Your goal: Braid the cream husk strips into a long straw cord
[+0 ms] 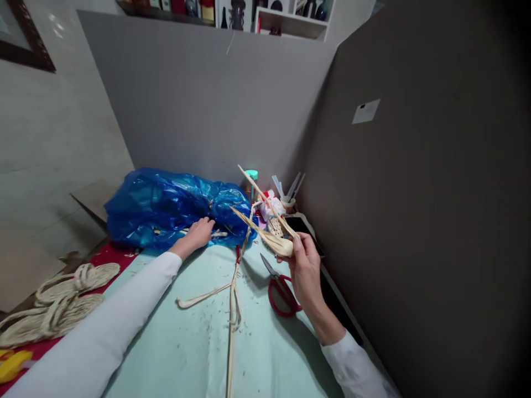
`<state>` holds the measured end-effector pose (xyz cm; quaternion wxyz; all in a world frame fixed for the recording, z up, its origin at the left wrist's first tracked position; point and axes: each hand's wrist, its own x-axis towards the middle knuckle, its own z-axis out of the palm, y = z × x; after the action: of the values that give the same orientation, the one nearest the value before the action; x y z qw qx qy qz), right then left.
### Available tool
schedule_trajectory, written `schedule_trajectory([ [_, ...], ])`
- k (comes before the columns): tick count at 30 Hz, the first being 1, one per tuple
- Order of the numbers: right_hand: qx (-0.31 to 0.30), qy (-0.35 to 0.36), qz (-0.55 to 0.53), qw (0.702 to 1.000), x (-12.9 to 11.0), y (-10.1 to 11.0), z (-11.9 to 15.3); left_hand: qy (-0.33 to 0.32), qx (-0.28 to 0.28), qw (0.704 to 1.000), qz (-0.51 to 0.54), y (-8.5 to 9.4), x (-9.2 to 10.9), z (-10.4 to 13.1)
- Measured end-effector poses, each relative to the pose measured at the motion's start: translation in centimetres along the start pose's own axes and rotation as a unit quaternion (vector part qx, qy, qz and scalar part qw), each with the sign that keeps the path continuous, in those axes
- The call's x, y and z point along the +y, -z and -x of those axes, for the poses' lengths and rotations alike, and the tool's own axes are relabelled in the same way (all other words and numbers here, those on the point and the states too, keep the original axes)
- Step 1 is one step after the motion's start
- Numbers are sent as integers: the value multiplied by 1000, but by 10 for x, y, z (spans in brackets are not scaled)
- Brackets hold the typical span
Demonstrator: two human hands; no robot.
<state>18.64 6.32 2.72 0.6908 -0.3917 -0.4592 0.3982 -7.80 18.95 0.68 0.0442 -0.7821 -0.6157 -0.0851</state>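
Observation:
My right hand (306, 265) is closed on pale dried plant strips (274, 240), whose thin ends point up and to the left. Beside the blue plastic bag (166, 204), my left hand (199, 231) reaches to its front edge, where some strips show; its fingertips are partly hidden and what they hold cannot be made out. A braided cord of the same fibre (244, 246) runs down the middle of the table, with loose strips (231, 331) spreading below it. Red-handled scissors (282, 293) lie just left of my right wrist, blades pointing up and left.
Coiled braided straw pieces (62, 304) lie on the red cloth at the left, near a yellow object (14, 365). Behind my right hand are a cup of sticks (288, 202) and a dark tray (302, 228). A dark panel (415, 193) borders the right side.

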Motion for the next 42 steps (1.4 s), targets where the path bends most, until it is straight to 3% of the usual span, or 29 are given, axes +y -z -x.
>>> schedule_trajectory([
  [4,-34,-12,23,999,1,-6,8,7,55,997,46,25,34,30],
  [5,-42,-12,29,999,0,-7,11,-11,73,985,156,33,46,40],
  [8,-61,13,74,995,-4,-12,20,-68,-11,896,439,58,78,70],
  [10,-72,61,137,986,-4,-13,25,-21,24,866,499,71,94,85],
  [11,-83,102,175,976,-4,-13,28,-10,32,836,547,75,99,90],
  [13,-131,207,249,937,-1,-12,32,5,24,754,657,81,106,96],
  [15,-192,303,312,880,3,-11,35,9,-5,657,754,84,108,97],
  [17,-227,346,370,832,5,-12,36,14,-7,588,809,86,107,94],
  [24,-236,389,489,744,-6,-10,27,-14,-8,453,891,94,99,91],
  [27,-214,423,515,714,-19,2,21,-9,-11,425,905,100,93,92],
  [31,-106,472,516,707,-42,31,14,-15,30,404,914,111,71,93],
  [33,-32,472,522,710,-48,49,9,-11,23,411,911,112,62,95],
  [35,4,441,543,715,-46,70,3,3,-24,430,903,108,59,100],
  [38,-35,354,642,679,-31,101,-6,29,-101,456,884,93,63,106],
  [40,-77,305,691,651,-21,112,-9,43,-119,474,871,81,68,111],
  [42,-91,274,677,677,-18,108,-8,49,-130,488,862,70,75,118],
])
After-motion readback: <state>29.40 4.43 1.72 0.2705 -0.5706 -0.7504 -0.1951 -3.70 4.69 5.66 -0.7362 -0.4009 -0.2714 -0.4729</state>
